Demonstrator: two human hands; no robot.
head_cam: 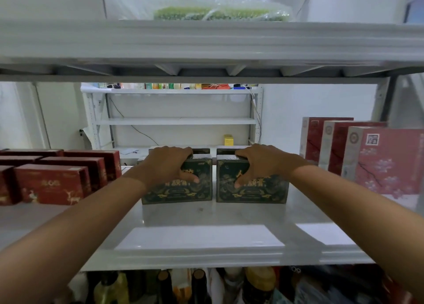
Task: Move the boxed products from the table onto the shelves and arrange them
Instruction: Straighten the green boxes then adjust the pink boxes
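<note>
The left grip (168, 163) is curled over the top of the left dark green box (195, 192), fingers hooked over its upper rear edge and thumb pressed against the printed front face. The right grip (263, 162) holds the right dark green box (261, 192) the same way, thumb down on the front. Both boxes stand on the middle shelf (206, 237), directly beneath the grips, with gold-lettered fronts turned towards the person. Each box's long axis runs side to side, parallel to the shelf's front edge. A narrow gap separates the two between the grips, and their fronts line up.

Beyond the fingertips, the tops of two more dark boxes (202, 151) show in a second row.

Outward from the left grip lie rows of red boxes (52, 184), flat on the same shelf. Outward from the right grip, tall pink-and-red boxes (387, 163) stand upright in a staggered row. Above the grips, an upper shelf (206, 42) carries a clear bag of green material (220, 13). Below the forearms, bottles (165, 285) crowd a lower level.
</note>
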